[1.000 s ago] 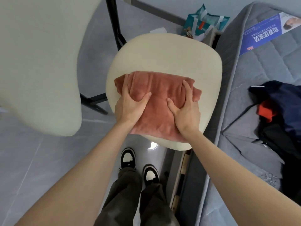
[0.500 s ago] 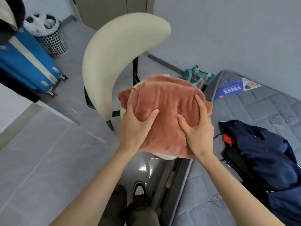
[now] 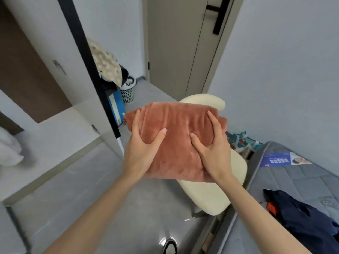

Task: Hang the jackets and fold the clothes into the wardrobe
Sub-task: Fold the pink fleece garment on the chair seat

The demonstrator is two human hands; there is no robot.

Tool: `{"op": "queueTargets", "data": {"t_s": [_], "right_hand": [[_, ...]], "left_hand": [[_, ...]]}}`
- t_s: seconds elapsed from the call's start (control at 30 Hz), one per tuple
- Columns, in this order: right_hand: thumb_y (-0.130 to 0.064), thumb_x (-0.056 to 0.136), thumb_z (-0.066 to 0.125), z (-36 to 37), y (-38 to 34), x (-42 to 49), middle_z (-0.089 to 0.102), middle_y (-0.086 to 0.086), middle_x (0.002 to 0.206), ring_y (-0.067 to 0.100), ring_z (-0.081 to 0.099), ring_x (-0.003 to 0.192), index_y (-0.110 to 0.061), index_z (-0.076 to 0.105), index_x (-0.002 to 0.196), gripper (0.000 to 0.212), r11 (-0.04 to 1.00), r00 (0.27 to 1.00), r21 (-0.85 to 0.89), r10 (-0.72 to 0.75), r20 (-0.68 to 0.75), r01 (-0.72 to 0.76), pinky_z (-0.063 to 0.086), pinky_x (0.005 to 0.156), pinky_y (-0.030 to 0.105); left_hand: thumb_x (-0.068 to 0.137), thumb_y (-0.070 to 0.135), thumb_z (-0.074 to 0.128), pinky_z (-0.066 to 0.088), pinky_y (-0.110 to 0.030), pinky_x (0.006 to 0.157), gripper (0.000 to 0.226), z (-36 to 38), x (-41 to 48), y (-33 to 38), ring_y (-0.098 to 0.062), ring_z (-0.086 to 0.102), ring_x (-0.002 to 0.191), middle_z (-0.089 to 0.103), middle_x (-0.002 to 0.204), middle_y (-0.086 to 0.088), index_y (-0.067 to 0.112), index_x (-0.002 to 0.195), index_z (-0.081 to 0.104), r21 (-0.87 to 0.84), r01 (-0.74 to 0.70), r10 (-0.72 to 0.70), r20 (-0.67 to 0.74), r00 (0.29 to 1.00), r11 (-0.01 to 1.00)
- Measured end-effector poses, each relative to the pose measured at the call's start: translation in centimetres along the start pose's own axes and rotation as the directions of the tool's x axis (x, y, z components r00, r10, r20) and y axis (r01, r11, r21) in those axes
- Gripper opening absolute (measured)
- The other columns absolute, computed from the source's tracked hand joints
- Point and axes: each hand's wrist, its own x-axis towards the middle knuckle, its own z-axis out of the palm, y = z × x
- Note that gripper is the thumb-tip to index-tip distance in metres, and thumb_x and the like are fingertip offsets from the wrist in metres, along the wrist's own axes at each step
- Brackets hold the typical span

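Holding a folded rust cloth [image 3: 176, 142] in mid-air with both hands, clear of the cream chair [image 3: 211, 195] behind and below it, above the grey floor [image 3: 91, 189]. Clasping the cloth's left edge with the left hand [image 3: 142, 149]: thumb pressed into the top, forefinger laid along the side, remaining fingers [image 3: 136, 120] tucked beneath and out of sight. Gripping the right edge the same way with the right hand [image 3: 212, 151], thumb dug into the pile, forefinger stretched toward the far corner. Presenting the cloth flat and roughly level, its far edge overlapping the chair's backrest from this view.

Standing next to a grey mattress [image 3: 302, 182] at right, with a dark navy jacket [image 3: 302, 222] heaped on it, a patch of red-orange showing in the heap, and a blue label [image 3: 282, 160] farther along. Facing a beige door [image 3: 174, 43] with a black handle, plus a mesh basket [image 3: 128, 92] and a blue suitcase [image 3: 114, 107] on the floor to its left, both partly hidden by a black-edged panel [image 3: 91, 70]. Showing a teal bag [image 3: 242, 142] between chair and mattress, and one black-and-white shoe [image 3: 169, 247] at the bottom edge.
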Motion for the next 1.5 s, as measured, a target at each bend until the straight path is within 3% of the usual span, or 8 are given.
{"op": "queueTargets", "data": {"t_s": [0.2,0.37,0.6,0.73,0.9,1.17,1.37,1.5], "right_hand": [[-0.066,0.077,0.062,7.7,-12.7,1.0,0.041,-0.018,0.137,-0.002,0.048,0.105,-0.057,0.025,0.139,0.073,0.984,0.984,0.109,-0.152,0.093,0.142,0.033,0.075,0.01],[-0.069,0.077,0.058,14.4,-23.0,1.3,0.049,-0.011,0.134,0.01,0.055,0.108,-0.056,0.025,0.137,0.07,0.957,0.945,0.147,-0.276,0.178,0.252,0.04,0.084,0.029],[-0.069,0.077,0.059,21.5,-36.5,3.7,0.052,-0.011,0.128,0.016,0.058,0.109,-0.053,0.029,0.137,0.069,0.89,0.849,0.266,-0.44,0.293,0.369,0.041,0.082,0.027],[-0.067,0.077,0.06,24.3,-43.2,6.6,0.05,-0.011,0.135,0.022,0.055,0.118,-0.052,0.03,0.137,0.069,0.841,0.777,0.333,-0.529,0.34,0.427,0.043,0.098,0.038],[-0.066,0.079,0.06,27.1,-50.9,11.5,0.049,-0.012,0.137,0.023,0.051,0.124,-0.051,0.032,0.137,0.066,0.773,0.661,0.409,-0.63,0.407,0.485,0.04,0.105,0.039],[-0.066,0.079,0.06,31.8,-62.7,16.5,0.046,-0.015,0.12,0.02,0.053,0.118,-0.046,0.035,0.137,0.067,0.685,0.516,0.526,-0.727,0.453,0.504,0.043,0.092,0.032],[-0.064,0.08,0.06,38.0,-72.2,18.4,0.048,-0.006,0.138,0.021,0.05,0.121,-0.041,0.038,0.139,0.067,0.615,0.405,0.546,-0.788,0.465,0.569,0.043,0.103,0.042],[-0.064,0.079,0.061,43.2,-78.5,19.5,0.047,-0.007,0.14,0.02,0.048,0.123,-0.04,0.038,0.14,0.069,0.609,0.368,0.541,-0.789,0.492,0.58,0.04,0.104,0.037]], "left_hand": [[0.067,0.078,0.06,0.042,-0.035,0.097,0.084,-14.8,1.2,2.1,-0.013,0.054,0.117,0.052,0.129,0.022,0.063,0.135,0.012,0.027,-0.039,0.043,-0.177,0.983,0.999],[0.072,0.078,0.055,0.042,-0.037,0.097,0.082,-26.9,2.0,2.8,-0.018,0.054,0.118,0.049,0.129,0.02,0.061,0.136,0.007,0.101,-0.053,0.08,-0.283,0.956,0.993],[0.071,0.076,0.055,0.04,-0.045,0.105,0.086,-41.1,4.1,5.6,-0.019,0.052,0.122,0.047,0.136,0.013,0.045,0.143,0.019,0.163,-0.087,0.149,-0.416,0.897,0.983],[0.072,0.078,0.055,0.041,-0.048,0.103,0.08,-46.8,6.4,7.9,-0.017,0.052,0.12,0.048,0.132,0.015,0.048,0.139,0.023,0.179,-0.087,0.166,-0.491,0.855,0.98],[0.073,0.076,0.057,0.041,-0.043,0.103,0.076,-52.0,9.6,11.2,-0.012,0.051,0.12,0.051,0.131,0.017,0.045,0.138,0.032,0.195,-0.091,0.193,-0.61,0.768,0.977],[0.066,0.075,0.058,0.042,-0.045,0.103,0.072,-60.1,13.6,15.5,-0.017,0.055,0.118,0.057,0.124,0.018,0.051,0.131,0.038,0.131,-0.057,0.134,-0.725,0.676,0.99],[0.068,0.072,0.059,0.042,-0.043,0.103,0.064,-68.1,16.8,15.5,-0.012,0.055,0.115,0.057,0.119,0.02,0.049,0.126,0.044,0.092,-0.089,0.128,-0.776,0.618,0.992],[0.072,0.068,0.06,0.042,-0.042,0.104,0.062,-74.5,20.0,15.0,-0.012,0.055,0.114,0.057,0.118,0.017,0.042,0.127,0.046,0.109,-0.106,0.15,-0.806,0.573,0.988]]}}
